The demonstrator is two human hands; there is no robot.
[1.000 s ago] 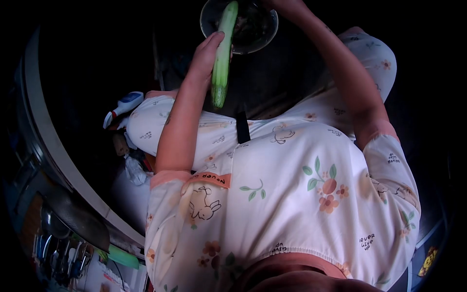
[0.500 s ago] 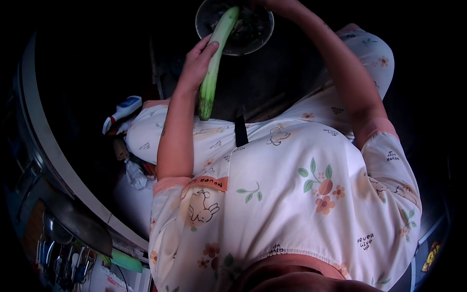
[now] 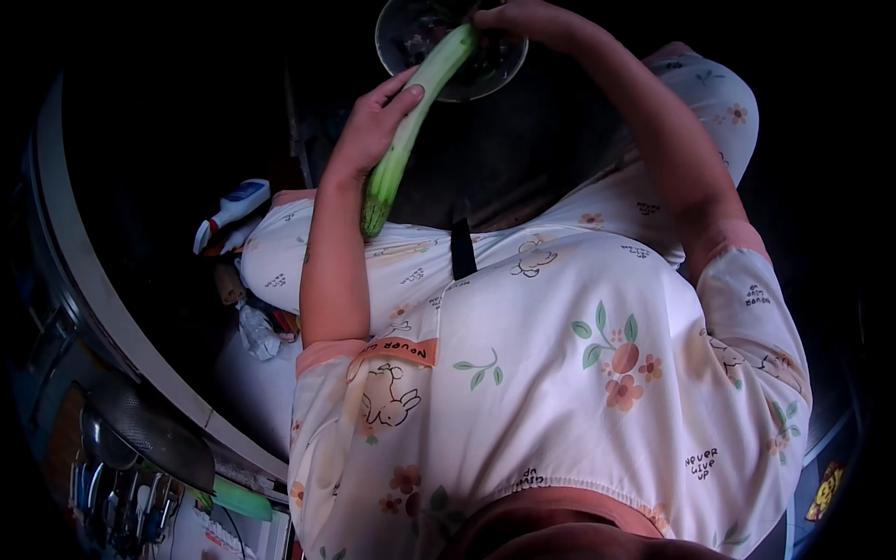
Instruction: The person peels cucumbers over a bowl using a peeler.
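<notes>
My left hand (image 3: 383, 117) is wrapped round the middle of a long green gourd (image 3: 401, 149), thumb on top. The gourd slants from a rough dark-green lower end near my thigh to a smoother, paler upper end. My right hand (image 3: 513, 21) is at that upper end, its fingers curled and partly cut off by the frame's top edge. What it holds, if anything, is too dark to make out. Beneath the gourd's upper end stands a round basin (image 3: 387, 56) with dark, indistinct contents.
A white spray bottle (image 3: 245, 198) lies left of my knee, with a crumpled plastic bag (image 3: 259, 331) below it. A curved pale counter edge (image 3: 131, 317) runs down the left, with a metal strainer (image 3: 154, 439) and several utensils (image 3: 121, 504) beyond.
My right hand has come down into view and reached the gourd's upper end. The gourd has tilted, its top moving right and its lower end moving left.
</notes>
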